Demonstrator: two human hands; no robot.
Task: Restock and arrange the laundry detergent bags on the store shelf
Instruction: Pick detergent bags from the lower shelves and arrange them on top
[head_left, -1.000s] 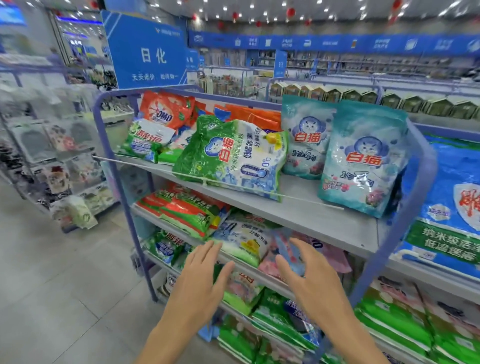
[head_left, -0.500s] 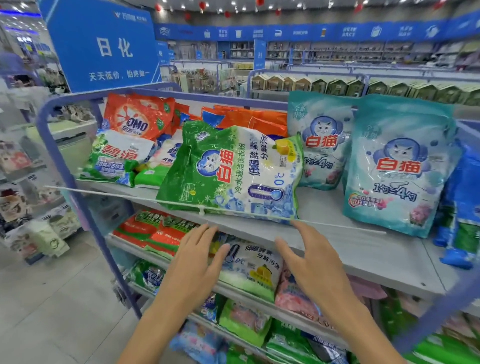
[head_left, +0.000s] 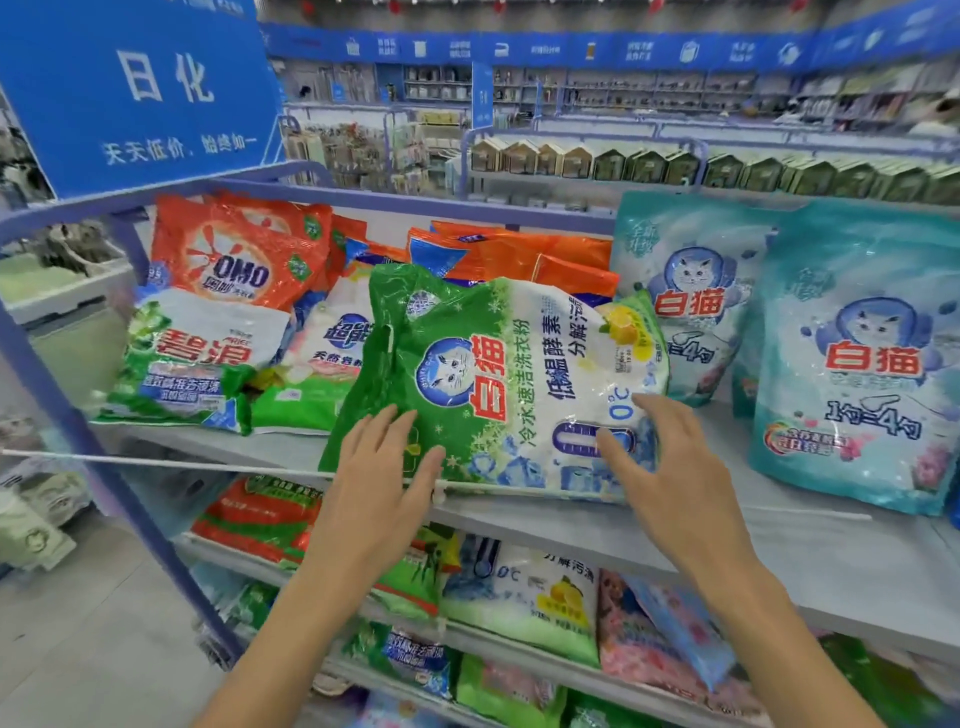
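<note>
My left hand (head_left: 384, 467) and right hand (head_left: 670, 467) are both released, fingers straight and spread over the lower corners of the green-and-white detergent bag (head_left: 498, 384), which lies tilted on the shelf (head_left: 779, 545) between them; I cannot tell whether I touch it. A teal bag (head_left: 852, 364) stands upright, right of my right hand

Bright, even overhead store light, faint shadows. Glare glints on the orange OMO bag (head_left: 234, 260). The purple shelf frame (head_left: 70, 415) bows toward the wide-angle edges; far aisles (head_left: 649, 88) look soft.
</note>
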